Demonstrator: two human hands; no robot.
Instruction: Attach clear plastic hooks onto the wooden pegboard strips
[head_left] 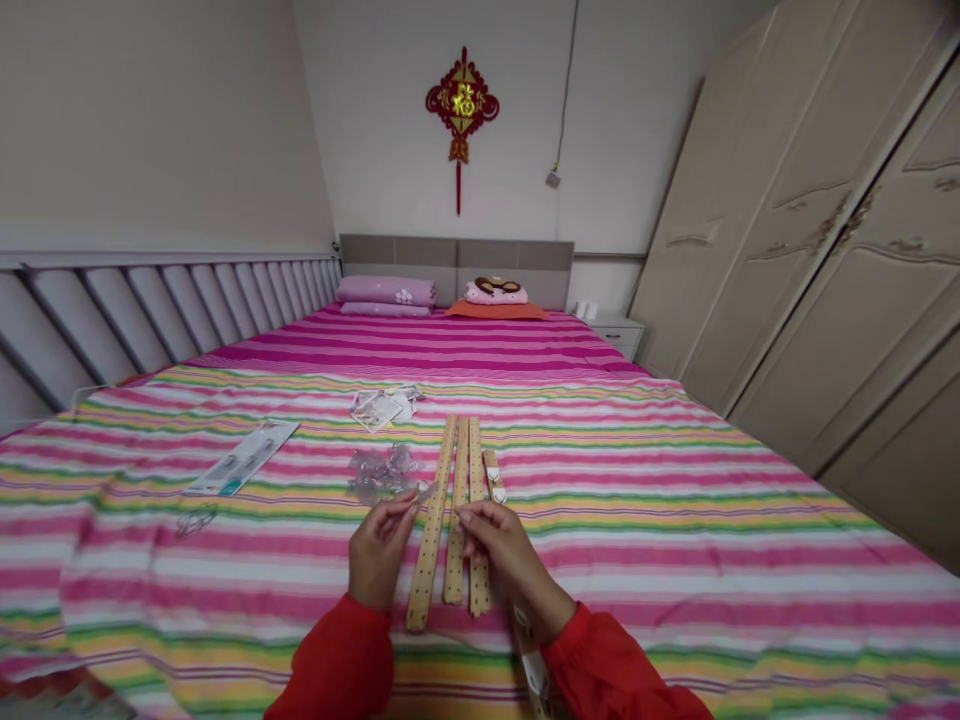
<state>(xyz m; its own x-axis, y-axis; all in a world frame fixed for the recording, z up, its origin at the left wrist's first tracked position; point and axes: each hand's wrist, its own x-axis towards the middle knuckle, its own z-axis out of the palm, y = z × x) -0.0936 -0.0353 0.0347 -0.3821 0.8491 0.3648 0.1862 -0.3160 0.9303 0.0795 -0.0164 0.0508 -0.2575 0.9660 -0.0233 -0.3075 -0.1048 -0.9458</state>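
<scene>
Red sleeves [341, 655], one pair, at the near edge of the striped bed [712, 560]. Left hand [380, 548]: thumb and fingers pinched on a thin clear piece [427, 493] beside the leftmost strip. Right hand [499, 545]: fingers curled, thumb bent in to them, above the right-hand strips — cannot tell whether anything is gripped. Wooden strips [425, 570], three, perforated, lying lengthwise between near edge and headboard [517, 262], side by side, midway between the left and right edges. Banded strip [491, 465], one, with white pieces, right of these, partly hidden by the right arm. Clear plastic packets [379, 472], a heap, left of the strips. Paper cards [384, 407], a loose pile, beyond the packets toward the headboard. Flat package [246, 458], one, nearer the left edge — wire-like loops [196, 519] just below it. Lilac bedding [386, 290], folded, at the far left corner; pink bundle [495, 293] on orange cloth [499, 311], far right corner.
</scene>
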